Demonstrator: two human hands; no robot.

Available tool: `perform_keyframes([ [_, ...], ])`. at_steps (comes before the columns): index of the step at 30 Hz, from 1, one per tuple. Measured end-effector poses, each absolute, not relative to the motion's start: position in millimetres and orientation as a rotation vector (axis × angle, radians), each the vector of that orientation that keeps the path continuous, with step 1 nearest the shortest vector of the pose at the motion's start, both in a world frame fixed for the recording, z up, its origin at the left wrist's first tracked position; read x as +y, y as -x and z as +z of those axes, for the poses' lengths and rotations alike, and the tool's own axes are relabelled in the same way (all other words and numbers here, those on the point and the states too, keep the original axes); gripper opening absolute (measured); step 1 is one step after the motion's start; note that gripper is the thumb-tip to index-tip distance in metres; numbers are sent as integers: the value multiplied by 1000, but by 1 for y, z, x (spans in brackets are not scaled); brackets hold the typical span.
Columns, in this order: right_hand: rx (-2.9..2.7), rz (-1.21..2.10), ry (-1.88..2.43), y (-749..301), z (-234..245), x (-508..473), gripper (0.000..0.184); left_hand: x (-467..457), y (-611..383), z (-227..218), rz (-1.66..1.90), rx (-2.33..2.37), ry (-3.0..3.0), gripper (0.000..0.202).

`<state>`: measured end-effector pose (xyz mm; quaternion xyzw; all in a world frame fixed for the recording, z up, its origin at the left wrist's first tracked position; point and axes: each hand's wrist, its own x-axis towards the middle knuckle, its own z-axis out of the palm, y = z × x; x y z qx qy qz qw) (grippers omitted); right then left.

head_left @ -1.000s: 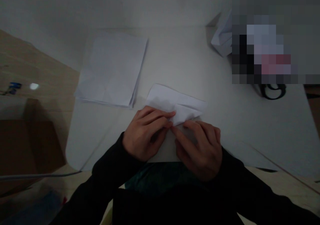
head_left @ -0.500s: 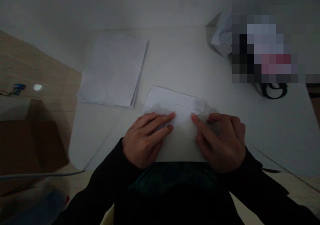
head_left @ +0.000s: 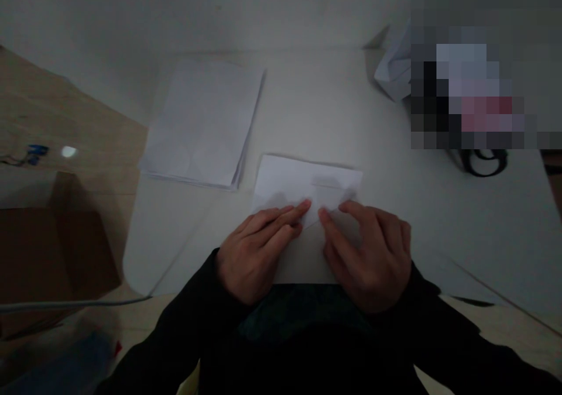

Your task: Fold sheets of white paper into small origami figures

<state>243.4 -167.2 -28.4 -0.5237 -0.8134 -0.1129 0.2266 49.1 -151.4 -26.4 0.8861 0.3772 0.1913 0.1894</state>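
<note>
A folded sheet of white paper [head_left: 302,187] lies flat on the white tabletop [head_left: 184,248], with a triangular flap folded over near its middle. My left hand [head_left: 259,257] rests on its lower left side, fingertips at the flap's edge. My right hand [head_left: 369,257] presses on the lower right side, with its fingertips a small gap from those of my left hand. The paper's lower part is hidden under both hands. A stack of white paper sheets [head_left: 202,126] lies further ahead to the left, apart from both hands.
A crumpled or folded white paper piece [head_left: 395,67] sits at the far right, beside a pixelated patch. Below that patch lies a black coiled cord [head_left: 483,164]. A brown cardboard box [head_left: 52,248] stands off the table's left side, and a grey cable [head_left: 74,305] runs along its front.
My right hand has moved back left towards my left hand since the last frame. One second ago the two hands were closer. The folded paper sits slightly flatter, and the view has shifted a little.
</note>
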Motion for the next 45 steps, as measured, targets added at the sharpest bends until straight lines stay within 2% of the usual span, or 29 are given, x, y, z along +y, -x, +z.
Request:
perform_keyframes([
  [11,-2161,-172,1284,-217,-32,-182,18,-146,-49,-23,590,1014,-2452,22],
  [13,-2199,-19,1208,-222,-28,-175,18,-147,-49,-24,611,1021,-2426,19],
  [16,-2241,382,1108,-240,-21,-155,19,-149,-49,-25,612,1002,-2385,17],
  [19,-2280,354,1084,-258,-23,-132,30,-151,-49,-21,550,997,-2390,29],
  [22,-2335,444,849,-268,-33,-118,33,-155,-42,-14,482,970,-2427,52],
  [24,-2347,522,783,-271,-38,-114,33,-158,-33,-9,444,935,-2446,59],
  [30,-2314,688,683,-275,-37,-109,27,-163,-1,-6,412,1043,-2579,49],
  [37,-2246,699,667,-272,-36,-108,13,-160,-3,-8,525,1133,-2640,33],
  [45,-2264,706,712,-272,-37,-108,14,-141,-12,-9,515,971,-2481,29],
])
